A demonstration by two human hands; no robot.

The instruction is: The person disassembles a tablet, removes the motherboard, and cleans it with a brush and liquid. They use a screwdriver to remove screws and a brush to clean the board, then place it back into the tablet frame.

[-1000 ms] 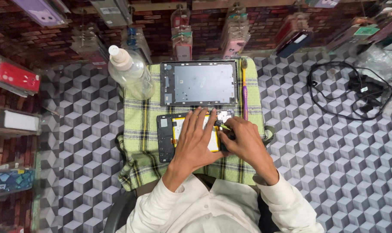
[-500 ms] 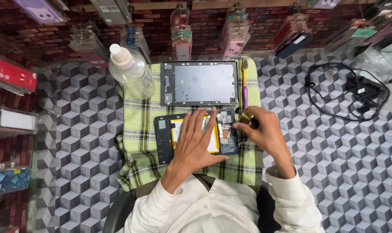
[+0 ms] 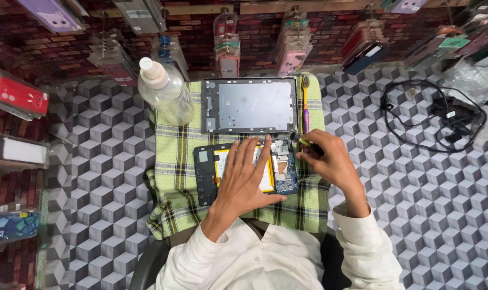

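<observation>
From the head camera, an opened tablet lies face down on a green checked cloth, near the cloth's front edge, with its yellow battery and blue circuit board bare. The cloth covers the middle of a worktop patterned with grey cubes. The left hand lies flat on the tablet, fingers spread across the battery and reaching toward the tablet's far edge, so it presses down and grips nothing. The right hand sits at the tablet's right edge, over the right side of the cloth, its fingers closed around a small tool with a dark handle; the tip points toward the tablet's far right corner, just beside the circuit board.

To do this step well, I judge that the flat hand should keep the tablet from sliding on the soft cloth, with its weight on the frame more than on the battery. The tool looks best held low and steady, and brought squarely onto whatever it meets, since the parts on the board are small and close together.

The tablet's grey back cover lies at the far edge of the cloth, apart from the tablet. A thin purple and yellow tool lies along the cover's right side. A clear plastic bottle stands at the cloth's far left corner. A coiled black cable lies toward the worktop's far right.
</observation>
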